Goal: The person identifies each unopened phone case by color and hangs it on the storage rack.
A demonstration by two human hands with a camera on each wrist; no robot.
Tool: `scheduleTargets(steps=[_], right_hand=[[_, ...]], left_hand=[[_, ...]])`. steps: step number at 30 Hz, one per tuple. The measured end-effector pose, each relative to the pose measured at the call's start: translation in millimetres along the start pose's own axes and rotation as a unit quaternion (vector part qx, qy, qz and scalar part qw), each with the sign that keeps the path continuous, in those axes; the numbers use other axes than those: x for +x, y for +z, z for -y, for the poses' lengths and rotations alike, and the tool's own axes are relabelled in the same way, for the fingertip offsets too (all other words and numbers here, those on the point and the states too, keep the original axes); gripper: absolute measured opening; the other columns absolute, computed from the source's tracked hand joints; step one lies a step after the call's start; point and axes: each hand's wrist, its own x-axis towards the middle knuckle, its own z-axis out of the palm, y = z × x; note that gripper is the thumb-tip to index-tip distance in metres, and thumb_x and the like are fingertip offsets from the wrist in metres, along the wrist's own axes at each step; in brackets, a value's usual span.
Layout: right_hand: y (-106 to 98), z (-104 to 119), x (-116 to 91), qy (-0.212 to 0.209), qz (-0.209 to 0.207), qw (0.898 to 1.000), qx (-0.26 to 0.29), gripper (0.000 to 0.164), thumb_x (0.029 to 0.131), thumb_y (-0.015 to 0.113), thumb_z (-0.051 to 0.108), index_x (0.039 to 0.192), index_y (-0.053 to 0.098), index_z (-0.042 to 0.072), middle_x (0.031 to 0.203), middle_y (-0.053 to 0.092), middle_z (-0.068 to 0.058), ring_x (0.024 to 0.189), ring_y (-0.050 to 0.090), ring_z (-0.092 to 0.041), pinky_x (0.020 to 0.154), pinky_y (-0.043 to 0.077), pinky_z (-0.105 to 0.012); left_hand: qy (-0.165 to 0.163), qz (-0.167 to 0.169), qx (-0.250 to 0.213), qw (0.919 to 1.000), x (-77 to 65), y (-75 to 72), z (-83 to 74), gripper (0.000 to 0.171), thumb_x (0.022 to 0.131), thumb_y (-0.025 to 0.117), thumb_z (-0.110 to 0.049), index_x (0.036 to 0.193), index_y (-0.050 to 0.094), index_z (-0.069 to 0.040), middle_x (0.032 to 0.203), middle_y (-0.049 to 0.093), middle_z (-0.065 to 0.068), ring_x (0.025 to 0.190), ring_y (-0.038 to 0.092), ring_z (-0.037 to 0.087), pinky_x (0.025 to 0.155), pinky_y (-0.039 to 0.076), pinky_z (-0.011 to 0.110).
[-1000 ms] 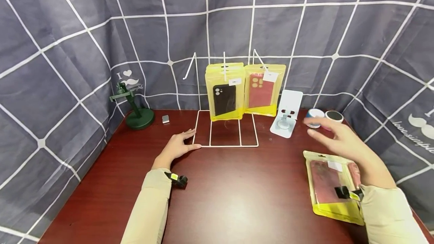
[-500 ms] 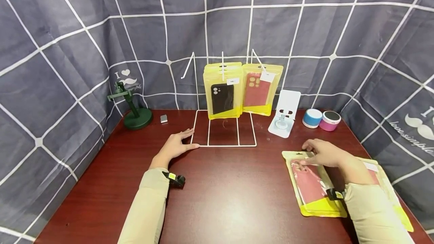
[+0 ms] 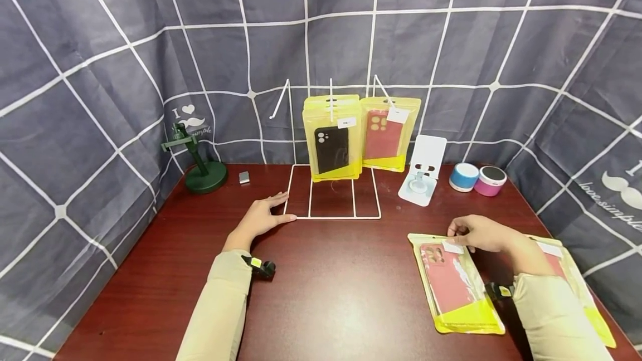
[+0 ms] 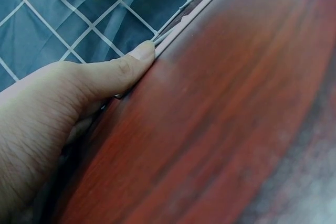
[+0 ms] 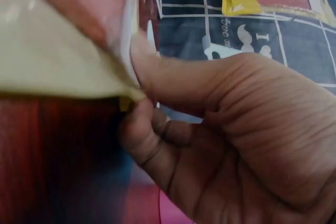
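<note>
My right hand pinches the top edge of a yellow packet with a red phone case that lies on the dark red table. The right wrist view shows the thumb pressed on the packet's rim with fingers curled under it. A second yellow packet lies partly under my right forearm. Palm down on the table lies my left hand, its thumb against the front left corner of the white wire rack. On the rack's hooks hang a black-case packet and a red-case packet.
A green stand and a small silver block sit at the back left. A white phone holder, a blue speaker and a pink speaker stand at the back right. Grey checked cloth walls the table in.
My right hand dropped from near the speakers onto the packets and drew the top one leftward, uncovering the second. The left hand stayed put.
</note>
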Motion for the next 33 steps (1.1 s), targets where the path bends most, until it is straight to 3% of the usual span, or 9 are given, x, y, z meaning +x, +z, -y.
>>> scheduleTargets(steps=[3, 11, 17, 21, 25, 29, 31, 33], right_hand=[[-1, -2, 0, -0.018, 0.001, 1.0, 0.012, 0.01, 0.092, 0.072, 0.011, 0.094, 0.065, 0.004, 0.076, 0.059, -0.003, 0.054, 0.054, -0.015, 0.051, 0.049, -0.027], [-4, 1, -4, -0.063, -0.037, 0.995, -0.063, 0.008, 0.096, 0.066, 0.009, 0.093, 0.063, 0.015, 0.081, 0.057, 0.005, 0.069, 0.051, -0.007, 0.06, 0.043, -0.025], [-9, 3, -8, -0.051, -0.032, 0.996, 0.062, 0.007, 0.101, 0.06, 0.011, 0.104, 0.056, 0.006, 0.082, 0.062, -0.006, 0.058, 0.055, -0.024, 0.048, 0.049, -0.033], [-9, -1, -6, -0.074, -0.059, 0.989, 0.116, 0.014, 0.1, 0.063, 0.011, 0.108, 0.056, 0.002, 0.085, 0.064, -0.012, 0.064, 0.059, -0.027, 0.054, 0.053, -0.036], [-10, 0, -4, -0.091, -0.114, 0.975, 0.168, 0.027, 0.098, 0.065, 0.008, 0.121, 0.054, 0.0, 0.091, 0.068, -0.016, 0.074, 0.066, -0.021, 0.065, 0.058, -0.033], [-12, 16, -3, -0.088, -0.184, 0.955, 0.217, 0.034, 0.097, 0.068, 0.008, 0.127, 0.058, -0.003, 0.099, 0.074, -0.01, 0.084, 0.07, -0.015, 0.075, 0.059, -0.028], [-13, 29, -3, -0.096, -0.215, 0.935, 0.264, 0.029, 0.096, 0.068, 0.005, 0.121, 0.063, -0.007, 0.099, 0.075, -0.006, 0.085, 0.071, -0.013, 0.076, 0.058, -0.026], [-14, 44, -3, -0.121, -0.244, 0.907, 0.322, 0.021, 0.095, 0.067, 0.0, 0.114, 0.067, -0.009, 0.096, 0.076, -0.005, 0.083, 0.07, -0.012, 0.075, 0.058, -0.025]], left_hand=[[0.0, -0.003, 0.002, 1.0, 1.9, -0.4, -0.7, 0.087, 0.079, 0.074, -0.067, 0.15, 0.051, -0.022, 0.155, 0.044, 0.003, 0.146, 0.036, 0.027, 0.115, 0.033, 0.053], [-0.003, 0.002, 0.004, 1.0, 3.7, -0.8, -0.8, 0.087, 0.08, 0.073, -0.067, 0.15, 0.05, -0.022, 0.155, 0.044, 0.002, 0.146, 0.036, 0.027, 0.115, 0.032, 0.053], [0.003, -0.003, 0.0, 1.0, 3.4, -1.5, -0.6, 0.086, 0.08, 0.074, -0.065, 0.15, 0.051, -0.021, 0.155, 0.044, 0.004, 0.146, 0.036, 0.028, 0.115, 0.033, 0.054], [-0.002, -0.001, 0.001, 1.0, 0.8, -0.8, 0.9, 0.088, 0.079, 0.074, -0.068, 0.15, 0.052, -0.022, 0.155, 0.044, 0.004, 0.146, 0.036, 0.029, 0.115, 0.033, 0.054], [-0.003, -0.001, 0.004, 1.0, 0.0, 0.7, 3.4, 0.09, 0.077, 0.072, -0.072, 0.149, 0.052, -0.023, 0.155, 0.044, 0.003, 0.145, 0.036, 0.028, 0.115, 0.033, 0.054], [0.001, -0.004, 0.006, 1.0, 1.0, 1.7, 4.0, 0.089, 0.078, 0.072, -0.071, 0.149, 0.052, -0.022, 0.155, 0.045, 0.003, 0.145, 0.037, 0.028, 0.115, 0.033, 0.054], [0.004, -0.004, 0.007, 1.0, 0.9, 1.9, 3.7, 0.088, 0.078, 0.072, -0.07, 0.149, 0.052, -0.022, 0.155, 0.045, 0.004, 0.145, 0.037, 0.03, 0.114, 0.033, 0.055], [0.003, -0.002, 0.006, 1.0, 0.2, 2.0, 3.5, 0.088, 0.078, 0.073, -0.069, 0.149, 0.052, -0.022, 0.155, 0.045, 0.004, 0.145, 0.037, 0.029, 0.114, 0.033, 0.054]])
